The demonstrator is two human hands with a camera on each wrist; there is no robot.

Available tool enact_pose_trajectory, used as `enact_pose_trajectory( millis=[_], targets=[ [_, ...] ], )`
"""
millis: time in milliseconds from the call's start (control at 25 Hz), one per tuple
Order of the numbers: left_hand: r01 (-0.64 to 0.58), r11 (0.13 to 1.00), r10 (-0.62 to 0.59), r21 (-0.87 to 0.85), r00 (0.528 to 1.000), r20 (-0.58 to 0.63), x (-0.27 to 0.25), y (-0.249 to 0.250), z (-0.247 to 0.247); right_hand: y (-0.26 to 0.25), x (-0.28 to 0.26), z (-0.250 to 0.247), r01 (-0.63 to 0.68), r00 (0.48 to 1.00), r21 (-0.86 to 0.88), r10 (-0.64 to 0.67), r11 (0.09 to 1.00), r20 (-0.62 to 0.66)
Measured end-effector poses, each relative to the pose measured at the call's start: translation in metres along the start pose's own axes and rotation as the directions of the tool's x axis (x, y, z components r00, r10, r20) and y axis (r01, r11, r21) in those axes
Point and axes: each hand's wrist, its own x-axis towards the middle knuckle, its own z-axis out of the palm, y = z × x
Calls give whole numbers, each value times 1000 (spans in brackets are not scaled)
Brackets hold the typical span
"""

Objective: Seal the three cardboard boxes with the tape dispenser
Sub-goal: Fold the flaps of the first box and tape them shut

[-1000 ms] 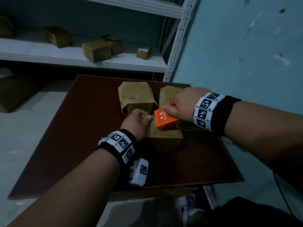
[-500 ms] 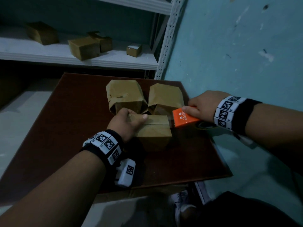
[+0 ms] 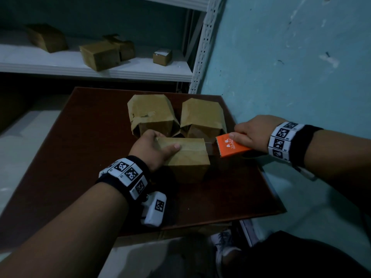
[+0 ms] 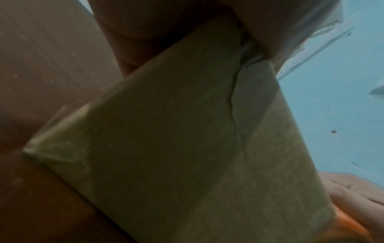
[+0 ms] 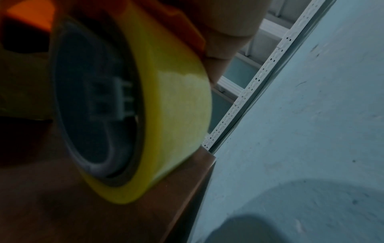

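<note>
Head view shows your left hand (image 3: pixel 154 150) pressing down on the near cardboard box (image 3: pixel 186 157), thumb laid across its top flaps and fingers curled over the far-left edge, while your right hand (image 3: pixel 253 133) is clenched round the orange tape dispenser (image 3: pixel 232 147), held just beside the box's right end with its toothed blade facing the box. A short strip of tape seems to bridge from the box's right face to the blade, though the dim light makes that hard to confirm. If the strip is uncut, pulling the dispenser away without a sharp twist against the teeth could stretch the tape, lift it off the seam, or drag the light box across the bench (image 3: pixel 80 157). Ease your left hand too soon and the flaps may spring open. The yellow tape roll (image 5: pixel 166 102) hangs low over the bench edge by the wall; it could snag there. The two far boxes (image 3: pixel 150 115) sit touching behind, not yet gripped.
</note>
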Motion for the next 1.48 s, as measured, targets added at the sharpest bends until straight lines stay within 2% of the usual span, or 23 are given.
enact_pose_trajectory(
  millis=[200,360,440,520,640,760,960,1120,1200,1280,1360,1440,1480],
  targets=[
    [11,1000,-11,4,1000,-10,1,-1,1,-11,6,-9,-2,995,-119,14,993,100],
    [3,1000,-3,-5,1000,-15,1,-2,2,-33,28,-8,1,991,-183,23,983,129],
    [4,1000,-4,0,1000,-22,0,-2,2,-38,32,-2,29,976,-279,33,960,213],
    [-1,1000,1,10,1000,-28,1,-2,3,-35,27,8,-22,972,-307,93,952,218],
    [-5,1000,6,9,999,-43,2,-4,4,-38,26,16,-169,978,-198,188,966,85],
    [-7,1000,7,14,999,-50,2,-2,4,-49,29,35,-243,970,-97,242,965,-15],
    [-5,1000,6,26,999,-50,1,-2,4,-55,20,61,-360,932,150,361,921,22],
    [22,999,-21,41,999,-26,-4,1,1,-57,7,63,-389,916,332,398,859,42],
    [28,998,-27,48,999,-24,-11,-1,-2,-63,1,64,-396,912,342,408,852,39],
    [29,999,-28,34,999,-30,-19,-4,-6,-68,-4,62,-402,896,295,439,867,-69],
    [32,999,-31,19,999,-36,-25,-8,-10,-73,-7,50,-371,871,374,458,850,-179],
    [42,999,-42,5,998,-48,-30,-10,-12,-81,-8,35,-306,859,571,479,762,-179],
    [45,999,-45,0,997,-56,-32,-11,-13,-88,-8,30,-286,844,676,513,679,-158]
  ],
)
